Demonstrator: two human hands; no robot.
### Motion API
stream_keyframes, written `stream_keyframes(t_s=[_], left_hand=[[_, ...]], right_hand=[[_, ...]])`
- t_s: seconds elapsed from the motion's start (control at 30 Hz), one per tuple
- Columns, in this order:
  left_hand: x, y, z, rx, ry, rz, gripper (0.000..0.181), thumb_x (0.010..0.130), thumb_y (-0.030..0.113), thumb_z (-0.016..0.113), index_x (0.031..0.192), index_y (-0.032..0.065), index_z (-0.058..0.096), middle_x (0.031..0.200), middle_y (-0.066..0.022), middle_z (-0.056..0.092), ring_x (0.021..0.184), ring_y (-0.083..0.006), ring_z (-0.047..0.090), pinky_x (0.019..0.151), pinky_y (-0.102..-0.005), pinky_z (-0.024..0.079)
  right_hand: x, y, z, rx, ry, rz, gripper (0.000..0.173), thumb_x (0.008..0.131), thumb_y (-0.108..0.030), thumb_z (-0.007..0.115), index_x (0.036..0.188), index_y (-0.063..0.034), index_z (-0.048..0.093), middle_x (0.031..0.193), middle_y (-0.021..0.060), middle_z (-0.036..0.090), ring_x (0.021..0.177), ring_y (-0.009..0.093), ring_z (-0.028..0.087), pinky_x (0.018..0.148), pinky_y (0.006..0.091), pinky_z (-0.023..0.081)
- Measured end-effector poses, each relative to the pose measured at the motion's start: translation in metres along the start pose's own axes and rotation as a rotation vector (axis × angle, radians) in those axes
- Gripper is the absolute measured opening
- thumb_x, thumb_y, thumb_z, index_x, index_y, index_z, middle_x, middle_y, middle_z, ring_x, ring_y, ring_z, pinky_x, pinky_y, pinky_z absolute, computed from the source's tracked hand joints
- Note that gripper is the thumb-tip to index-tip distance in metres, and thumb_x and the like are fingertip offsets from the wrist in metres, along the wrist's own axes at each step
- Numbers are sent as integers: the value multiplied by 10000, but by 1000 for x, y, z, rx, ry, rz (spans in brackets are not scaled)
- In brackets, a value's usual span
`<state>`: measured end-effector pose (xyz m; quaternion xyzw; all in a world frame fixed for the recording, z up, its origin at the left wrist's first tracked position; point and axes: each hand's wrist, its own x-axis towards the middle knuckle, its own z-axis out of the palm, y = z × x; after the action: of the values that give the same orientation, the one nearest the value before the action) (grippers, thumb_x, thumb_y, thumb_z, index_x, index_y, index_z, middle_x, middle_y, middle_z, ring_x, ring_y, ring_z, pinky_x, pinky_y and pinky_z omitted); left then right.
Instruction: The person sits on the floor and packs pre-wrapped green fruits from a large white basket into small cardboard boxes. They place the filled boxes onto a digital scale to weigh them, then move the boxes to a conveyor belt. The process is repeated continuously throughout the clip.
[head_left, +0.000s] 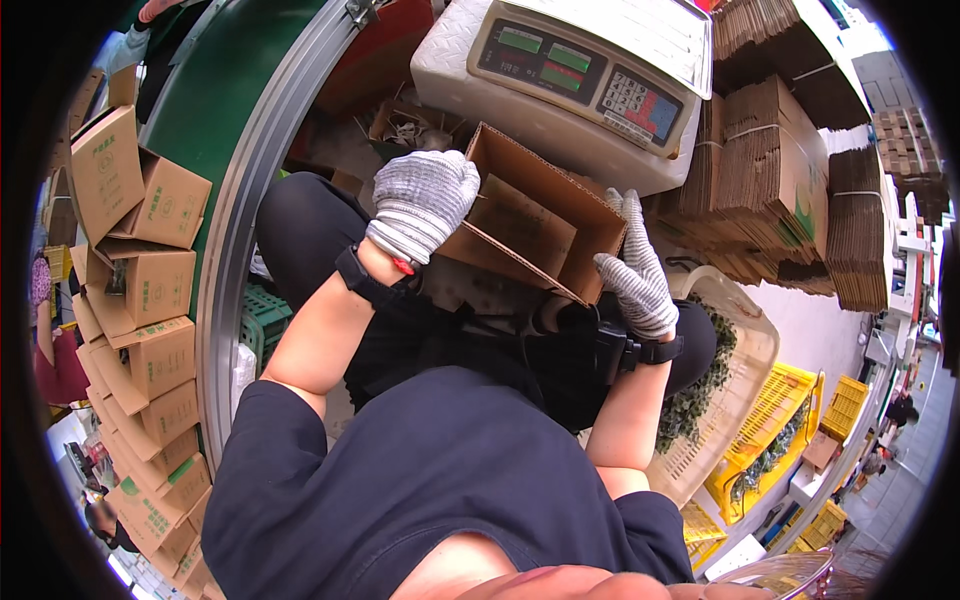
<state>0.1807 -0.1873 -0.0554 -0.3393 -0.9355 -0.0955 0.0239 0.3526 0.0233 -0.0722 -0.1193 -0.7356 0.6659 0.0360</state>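
An open-topped cardboard box (525, 217) is tilted between my hands, above my lap, with a loose-looking flat brown panel visible inside it. My left hand (424, 199), in a grey and white knit glove, is closed at the box's left end, its fingers curled; whether it grips the rim cannot be made out. My right hand (641, 262), gloved the same way, lies against the outside of the right end with thumb and fingers apart. Just beyond the box stands a digital weighing scale (585, 75) on a white foam block (510, 112).
Left of me, a green conveyor belt (225, 67) behind a metal rail (244, 150) carries several cartons (161, 285). Tied stacks of flat cardboard (772, 172) stand at right. A pale crate (750, 337) of green leafy produce and yellow crates (780, 420) sit lower right.
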Motion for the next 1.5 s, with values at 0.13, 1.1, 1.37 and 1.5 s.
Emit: stream_keyframes(t_s=[0.13,1.1,1.37,1.5], left_hand=[[7,22,23,78,-128,-61,191,788,158,544,726,65,699,664,-154,656,629,-291,662,525,-404,514],[-3,3,15,-225,-548,369,362,723,307,686,1005,81,665,973,-124,596,913,-316,595,815,-371,491],[1,0,72,-702,14,11,578,674,241,819,1118,-11,546,1048,-153,595,858,-224,624,762,-353,510],[-9,19,100,-767,28,-213,810,665,177,818,1289,14,329,1196,-177,501,1072,-247,511,931,-339,421]], right_hand=[[-1,30,-1,-198,95,31,819,811,-137,593,1456,-21,103,1479,179,238,1372,259,215,1106,321,177],[23,-7,33,-742,-140,183,580,585,-384,811,1040,-94,597,983,127,625,941,306,595,833,381,473],[46,-12,33,-896,-52,201,342,744,-429,698,843,-102,678,795,96,635,790,272,620,694,398,485],[37,2,58,-1370,286,-213,230,621,-301,714,792,-151,681,1010,77,534,954,257,519,747,398,459]])
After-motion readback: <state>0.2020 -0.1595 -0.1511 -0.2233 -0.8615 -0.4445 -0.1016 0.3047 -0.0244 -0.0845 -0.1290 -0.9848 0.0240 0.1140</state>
